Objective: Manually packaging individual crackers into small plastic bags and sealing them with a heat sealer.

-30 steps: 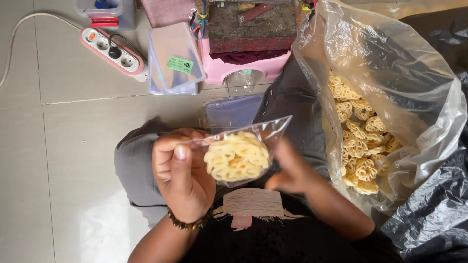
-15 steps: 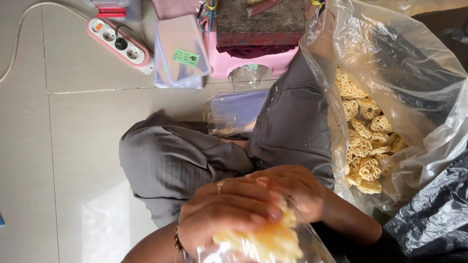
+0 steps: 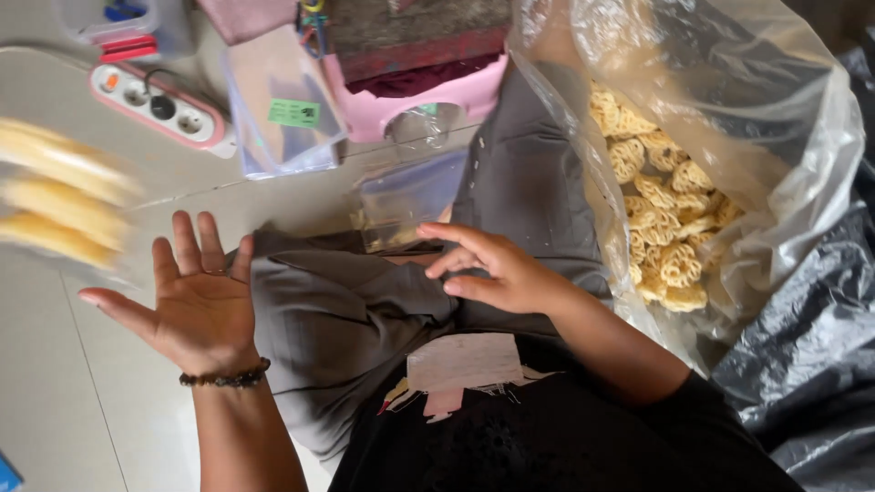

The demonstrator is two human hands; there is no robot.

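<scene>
A filled snack packet blurs past the open, empty left hand; the right hand, half-open and empty, hovers near flat bags, the big sack still well stocked.

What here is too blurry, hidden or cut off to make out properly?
- Yellow blurred streaks, head view: motion blur; a thrown packet or not, I can't tell.
- Power strip: its cord runs off the top edge.
- Small clear bags: partly hidden behind the knee.
- Large bag of crackers: bottom hidden by folded plastic.
</scene>
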